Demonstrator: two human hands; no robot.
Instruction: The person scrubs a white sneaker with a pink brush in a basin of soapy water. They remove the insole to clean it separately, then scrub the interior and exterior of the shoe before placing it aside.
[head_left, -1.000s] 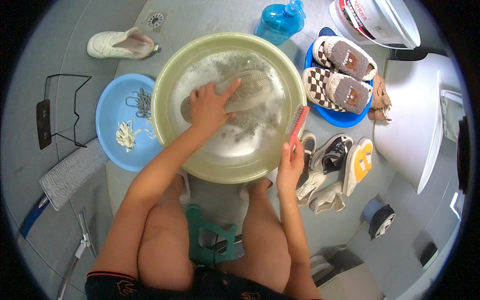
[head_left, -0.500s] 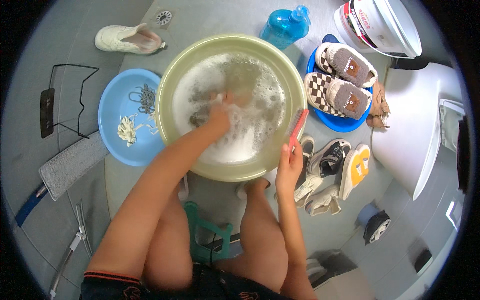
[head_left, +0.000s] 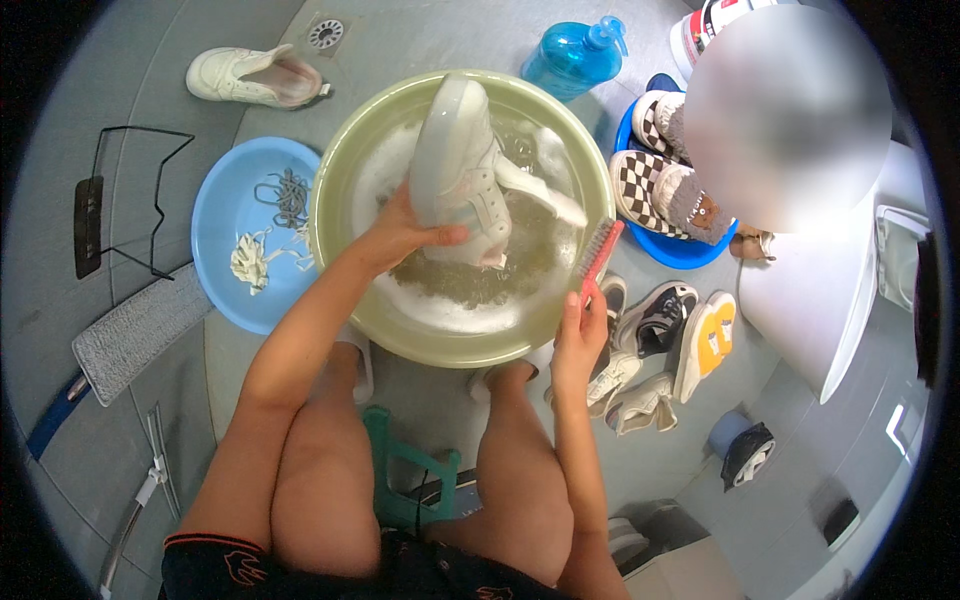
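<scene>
A large pale green basin (head_left: 335, 290) holds cloudy water with soap foam along its sides. Above that water, my left hand (head_left: 405, 235) grips a wet white sneaker (head_left: 455, 150), its toe tilted toward the far rim and its tongue flopping out to the right. My thumb lies across the shoe's side; the other fingers are hidden behind it. At the basin's right rim, my right hand (head_left: 582, 325) is closed round the handle of a pink scrub brush (head_left: 598, 258), which points up with its bristles facing left.
Left of the basin sits a light blue tub (head_left: 225, 300) with shoelaces (head_left: 290, 197). Another white sneaker (head_left: 250, 78) lies beyond, near a floor drain (head_left: 325, 35). A blue pump bottle (head_left: 570, 62), checkered slippers (head_left: 645, 185) and several shoes (head_left: 655, 320) are around the right side.
My left hand has come up out of the foamy water, lifting the white sneaker into view. The foam has parted toward the sides. My right hand holds the brush in nearly the same place.
</scene>
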